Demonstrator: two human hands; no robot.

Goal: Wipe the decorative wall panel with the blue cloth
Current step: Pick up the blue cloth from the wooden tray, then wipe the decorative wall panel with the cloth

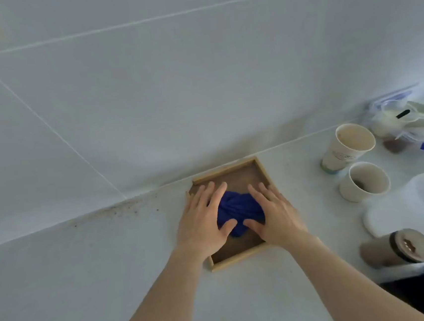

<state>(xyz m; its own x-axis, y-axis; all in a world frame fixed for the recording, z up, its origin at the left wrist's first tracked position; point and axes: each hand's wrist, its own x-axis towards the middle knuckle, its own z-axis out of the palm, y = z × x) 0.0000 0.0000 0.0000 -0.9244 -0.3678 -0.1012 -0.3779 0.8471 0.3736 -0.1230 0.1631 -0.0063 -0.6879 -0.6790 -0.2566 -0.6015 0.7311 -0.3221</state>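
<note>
Panel (236, 178): square, dark brown flat face inside a raised light wooden frame; lies flat on the pale counter (111, 260), its far edge close to the white tiled wall (172, 86).
Cloth (239, 209): deep blue, bunched and creased into a soft lump; sits on the middle of the panel's face, between the two hands and touching both.
Left hand (203, 220): palm down, fingers spread and flat; covers the panel's left side and its left frame edge, thumb pressing into the cloth's near edge.
Right hand (275, 213): palm down, fingers spread flat on the panel's right side, thumb tip against the cloth, just beside the left thumb.
Paper cups (347, 147): two, white, round, open-topped; stand to the right of the panel, well apart from it.
Jar (398, 248): cylindrical, lying on its side, dark-rimmed lid; near right.
Plastic bag (409, 118): clear, crumpled, blue-trimmed; far right by the wall.
Counter texture: smooth, matt, with dark specks along the wall joint.
</note>
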